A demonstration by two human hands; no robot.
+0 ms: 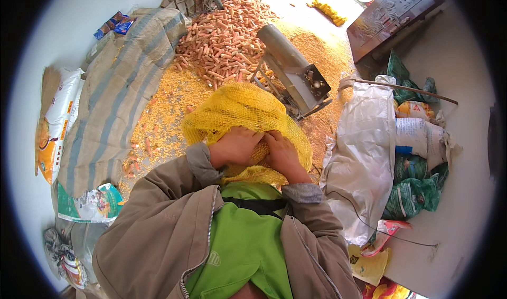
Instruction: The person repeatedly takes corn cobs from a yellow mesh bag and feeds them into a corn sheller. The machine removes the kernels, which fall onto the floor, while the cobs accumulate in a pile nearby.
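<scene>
A yellow mesh sack [245, 105] spreads in front of my body, bunched up, with its near edge against my green top. My left hand [237, 146] grips the sack from the left, its fingers partly hidden. From the right, my right hand [283, 154] also grips it, and the fingertips of the two hands nearly meet. Between the palms shows a brownish-yellow, finely dotted patch; whether it is folded mesh or an ear of corn I cannot tell. Beyond the sack stands a metal corn sheller [293, 65] with a cylindrical drum and an open chute.
Bare corn cobs [225, 37] form a heap behind the sack. Loose kernels [162, 105] cover the floor, piled behind the sheller. A striped tarp [115, 89] lies left, and a white plastic sheet [362, 160] right, beside stuffed bags [414, 192]. A stick [412, 88] juts over them.
</scene>
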